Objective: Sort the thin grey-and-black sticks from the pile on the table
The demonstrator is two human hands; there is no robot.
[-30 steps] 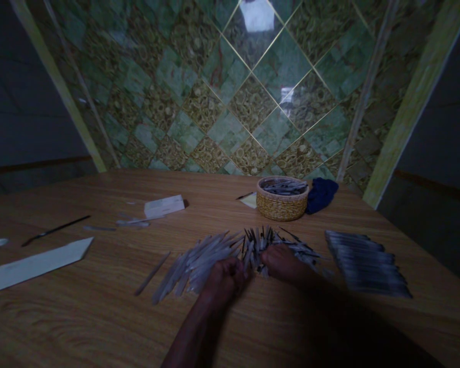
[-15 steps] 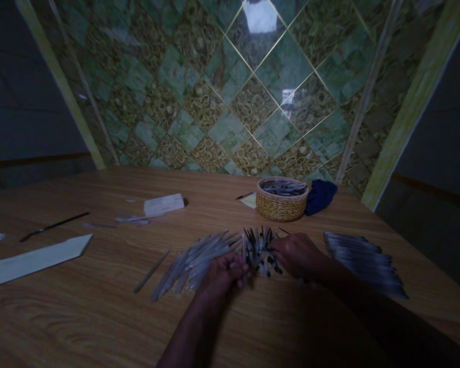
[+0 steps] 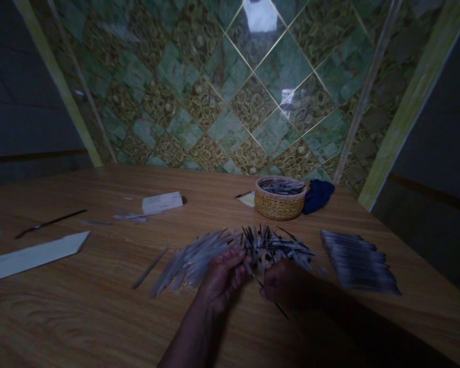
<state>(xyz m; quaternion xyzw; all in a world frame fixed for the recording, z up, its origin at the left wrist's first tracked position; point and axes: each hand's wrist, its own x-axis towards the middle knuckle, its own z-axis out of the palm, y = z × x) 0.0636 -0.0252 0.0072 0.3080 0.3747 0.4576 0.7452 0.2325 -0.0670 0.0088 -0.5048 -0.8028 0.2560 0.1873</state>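
Note:
My left hand (image 3: 226,273) pinches a thin translucent tube (image 3: 248,267), which looks like a pen barrel. In my right hand (image 3: 282,283), closed and in shadow, is a thin dark stick like a pen refill (image 3: 281,310). Its upper end meets the lower end of the tube between my hands; whether it is inside cannot be made out. Left of my left hand lies a heap of translucent tubes (image 3: 184,263). Just beyond both hands is a jumble of dark-tipped sticks (image 3: 258,237). A row of dark-filled pens (image 3: 358,263) lies to the right.
A woven basket (image 3: 279,207) full of similar sticks stands at the back, with a dark blue cloth (image 3: 319,196) beside it. Further left are a white box (image 3: 162,203), a long pale card (image 3: 38,255), a black stick (image 3: 51,224) and one separate tube (image 3: 150,268).
My right hand has moved from the dark-tipped jumble toward me and to the left, now with a dark stick in it. My left hand still holds the tube, now tilted toward the right hand.

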